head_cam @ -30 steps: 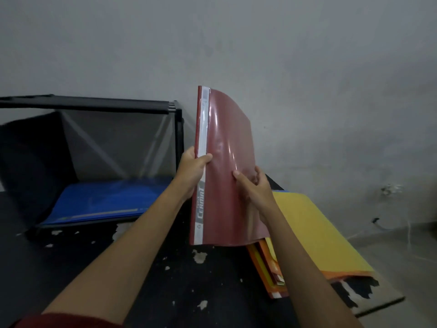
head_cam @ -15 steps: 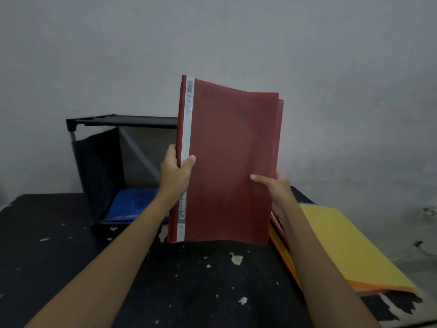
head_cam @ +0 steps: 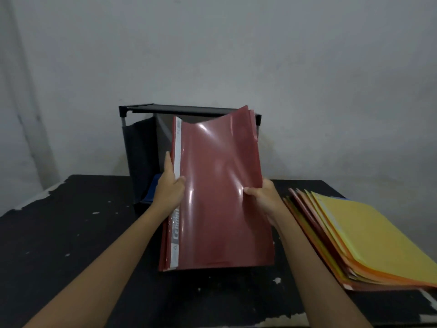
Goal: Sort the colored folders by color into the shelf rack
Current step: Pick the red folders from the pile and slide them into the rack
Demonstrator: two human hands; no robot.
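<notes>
Both hands are on the red folder (head_cam: 220,192), held upright over the middle of the bench (head_cam: 71,233). The left hand (head_cam: 169,190) grips the spine side, thumb on the front by the white strip and fingers behind. The right hand (head_cam: 264,200) pinches the opposite edge, thumb across the glossy cover. The cover bows and catches the light. Its lower edge hangs close to the bench, though I cannot tell if it touches. The folder stands right in front of the black shelf rack (head_cam: 179,109) and hides most of the opening. A sliver of a blue folder (head_cam: 151,192) shows on the rack's bottom level, just left of the left hand. On the right of the bench lies a fanned stack of folders (head_cam: 354,237), yellow on top with orange and red edges beneath.
</notes>
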